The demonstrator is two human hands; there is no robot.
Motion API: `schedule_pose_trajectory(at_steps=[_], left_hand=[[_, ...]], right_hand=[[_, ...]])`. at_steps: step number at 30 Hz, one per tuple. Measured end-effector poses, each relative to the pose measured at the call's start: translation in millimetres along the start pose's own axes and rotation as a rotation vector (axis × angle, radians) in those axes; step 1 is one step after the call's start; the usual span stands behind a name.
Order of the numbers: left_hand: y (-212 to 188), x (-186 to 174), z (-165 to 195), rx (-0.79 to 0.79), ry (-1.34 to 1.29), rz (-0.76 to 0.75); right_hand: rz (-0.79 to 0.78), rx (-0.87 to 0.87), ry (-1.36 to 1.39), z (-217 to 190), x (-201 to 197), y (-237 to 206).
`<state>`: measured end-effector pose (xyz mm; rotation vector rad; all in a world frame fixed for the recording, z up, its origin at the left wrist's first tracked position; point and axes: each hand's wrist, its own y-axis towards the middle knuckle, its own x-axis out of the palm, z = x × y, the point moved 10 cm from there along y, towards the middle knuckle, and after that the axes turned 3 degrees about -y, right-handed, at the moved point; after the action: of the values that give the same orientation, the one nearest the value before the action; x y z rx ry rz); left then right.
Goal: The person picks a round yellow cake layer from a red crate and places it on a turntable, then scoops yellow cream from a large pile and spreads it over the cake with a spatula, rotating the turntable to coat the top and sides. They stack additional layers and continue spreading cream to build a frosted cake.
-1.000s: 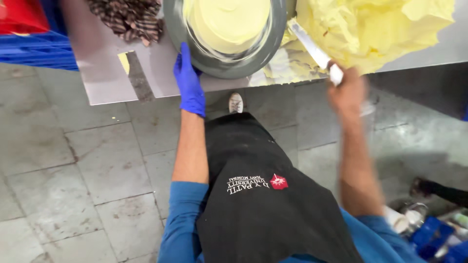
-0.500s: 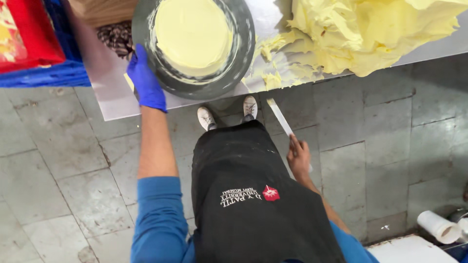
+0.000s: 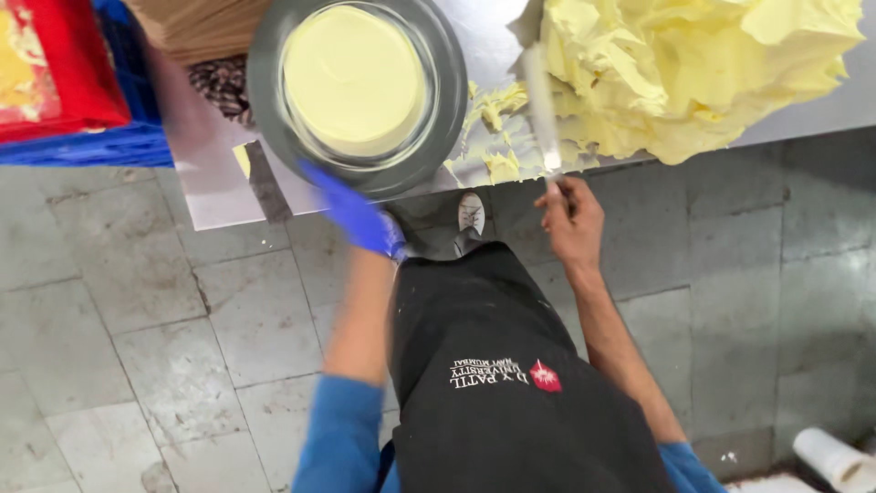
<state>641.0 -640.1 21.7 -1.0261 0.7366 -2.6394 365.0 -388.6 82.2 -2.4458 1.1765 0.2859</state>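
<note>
The left hand (image 3: 354,217), in a blue glove, sits at the 6 o'clock edge of the round grey turntable (image 3: 265,100), fingers extended along the rim and touching it; motion blur hides whether they curl over the rim, so the exact grip cannot be told. On the turntable rests a round pale-yellow cake (image 3: 354,78), smooth on top and centred on the disc. The right hand (image 3: 572,219), bare, is closed around the handle of a long flat palette knife (image 3: 540,105), whose blade points toward 12 o'clock and lies over the steel table (image 3: 214,187) between the turntable and a large heap of pale-yellow cream (image 3: 693,73). The heap occupies the 1 to 2 o'clock region of the view; smaller smears of cream (image 3: 497,137) lie on the table just beside the blade, at its 9 o'clock side. At 10 o'clock from the turntable lies a pile of dark striped chocolate pieces (image 3: 221,84), with a brown stack above it (only partly in view). A blue crate (image 3: 87,146) carrying a red object (image 3: 64,73) stands at the far 9 o'clock side. A black apron (image 3: 511,383) and a grey tiled floor (image 3: 137,319) fill the lower half.
</note>
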Motion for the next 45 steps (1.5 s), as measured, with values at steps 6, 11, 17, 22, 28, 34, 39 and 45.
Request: schedule_pose_trajectory(at_steps=[6,11,17,22,28,34,39,45], left_hand=[[-173.0,-46.8,-238.4,-0.644,1.242,-0.902],[-109.0,-50.0,-193.6,-0.388,1.048,-0.773],[-97.6,-78.0,-173.2,-0.436,0.762,-0.564],[-90.4,-109.2,-176.4,-0.565,0.708,-0.553],[-43.0,-109.5,-122.0,-0.471,0.586,-0.444],[47.9,-88.9,-20.0,-0.352,0.284,-0.228],[116.9,-51.1,30.7,-0.158,0.371,-0.189],[157.0,50.1,89.9,0.309,0.861,-0.437]], right_hand=[[-0.218,-0.243,-0.214,-53.4,32.8,10.1],[-0.3,-0.189,-0.248,-50.6,34.1,11.5],[-0.299,-0.164,-0.34,-40.7,35.2,9.6],[-0.198,-0.464,-0.46,-70.8,36.8,-2.3],[-0.096,-0.194,-0.34,-35.4,8.1,-1.5],[0.257,-0.632,-0.718,27.6,-0.9,-13.9],[0.147,-0.375,-0.931,124.6,-37.7,-62.0],[0.272,-0.166,-0.843,95.2,-90.8,-110.6]])
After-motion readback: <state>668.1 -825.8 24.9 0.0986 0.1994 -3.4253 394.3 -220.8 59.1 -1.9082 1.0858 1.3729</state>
